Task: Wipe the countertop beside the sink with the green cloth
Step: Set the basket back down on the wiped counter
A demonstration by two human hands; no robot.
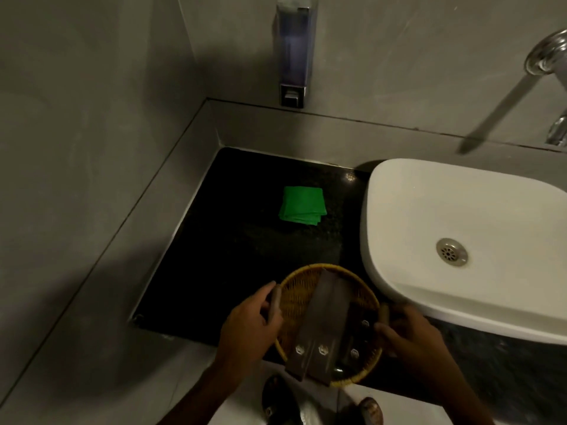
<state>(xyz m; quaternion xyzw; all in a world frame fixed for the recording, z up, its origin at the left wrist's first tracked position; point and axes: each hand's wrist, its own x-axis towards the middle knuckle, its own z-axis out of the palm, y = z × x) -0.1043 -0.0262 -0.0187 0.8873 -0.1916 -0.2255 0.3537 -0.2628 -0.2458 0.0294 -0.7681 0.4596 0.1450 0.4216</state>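
Note:
A folded green cloth (302,205) lies on the black countertop (233,240), left of the white sink (460,240). Neither hand touches it. At the counter's near edge, both hands hold a round yellow wicker basket (302,289) by its rim. My left hand (250,325) grips the left side and my right hand (408,335) grips the right side. Inside the basket lie several flat brown packets (322,323) with small white logos.
Grey walls close the counter on the left and back. A soap dispenser (294,53) hangs on the back wall above the ledge. A chrome tap (546,56) sticks out at the upper right. Below, my feet (282,400) stand on a pale floor.

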